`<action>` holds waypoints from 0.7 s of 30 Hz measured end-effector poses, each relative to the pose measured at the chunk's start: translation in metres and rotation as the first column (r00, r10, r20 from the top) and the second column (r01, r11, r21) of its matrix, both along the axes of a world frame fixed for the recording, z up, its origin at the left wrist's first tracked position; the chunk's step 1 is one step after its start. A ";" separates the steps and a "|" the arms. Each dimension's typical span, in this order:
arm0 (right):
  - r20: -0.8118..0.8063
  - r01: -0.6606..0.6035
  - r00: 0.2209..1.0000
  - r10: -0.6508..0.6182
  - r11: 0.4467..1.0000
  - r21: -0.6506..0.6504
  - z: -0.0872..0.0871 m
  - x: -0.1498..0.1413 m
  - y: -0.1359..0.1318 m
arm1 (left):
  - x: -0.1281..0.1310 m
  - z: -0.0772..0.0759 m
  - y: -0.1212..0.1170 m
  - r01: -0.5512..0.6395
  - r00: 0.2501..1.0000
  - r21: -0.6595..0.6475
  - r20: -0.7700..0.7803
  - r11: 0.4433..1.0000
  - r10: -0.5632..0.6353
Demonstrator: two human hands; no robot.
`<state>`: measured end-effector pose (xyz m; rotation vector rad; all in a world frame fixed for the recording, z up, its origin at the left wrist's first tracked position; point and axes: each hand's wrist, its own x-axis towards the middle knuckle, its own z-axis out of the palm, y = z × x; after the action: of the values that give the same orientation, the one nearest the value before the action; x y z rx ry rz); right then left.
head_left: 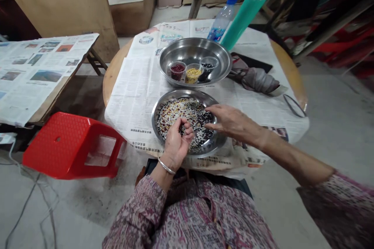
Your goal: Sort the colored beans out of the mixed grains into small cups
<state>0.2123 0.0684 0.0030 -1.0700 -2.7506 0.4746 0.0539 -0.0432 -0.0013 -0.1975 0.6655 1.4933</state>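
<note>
Spreading across the middle of the scene, a round wooden table [288,66] carries creased, overlapping sheets of newspaper [131,89]. From the right, the person's right arm [280,148] stretches toward the near bowl [214,146]; the right hand [230,122] is over that bowl's right side, thumb and fingertips parted and released. The left hand [179,140] comes up from the near side, palm turned upward above the grain mix [172,111], its fingers curled inward; whether they grasp any grains I cannot tell. The mix lies inside the near bowl, speckled white through the middle, black toward the right, yellow and dark red toward the left. Both that round, shallow vessel and the far bowl [195,51] are shiny metal. Clear plastic cups sit in the far one: red beans [177,71] at left, yellow grains [193,74] between, black grains [208,65] at right. A smooth, silvery bangle [166,166] circles the left wrist.
</note>
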 end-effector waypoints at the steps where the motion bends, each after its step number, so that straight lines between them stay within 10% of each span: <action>1: 0.031 -0.021 0.999 0.020 0.999 0.039 -0.007 -0.001 -0.002 | 0.000 0.000 0.000 0.004 1.000 0.002 0.001 1.000 -0.004; 10: 0.125 0.084 0.988 -0.087 0.996 0.034 -0.019 -0.028 0.003 | 0.000 -0.003 0.002 -0.018 0.999 -0.001 -0.037 1.000 0.018; 15: -0.190 0.143 0.962 -0.197 0.954 -0.262 0.007 -0.029 0.005 | 0.001 0.000 0.003 -0.059 0.988 -0.032 -0.143 0.998 0.054; 21: -0.349 -0.118 0.936 -0.046 0.893 -0.434 0.043 -0.031 -0.008 | 0.001 0.003 0.005 -0.057 0.986 -0.032 -0.158 0.998 0.051</action>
<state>0.1817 0.0607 0.0458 -0.9009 -2.3958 1.2283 0.0550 -0.0387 0.0014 -0.1270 0.8198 1.5610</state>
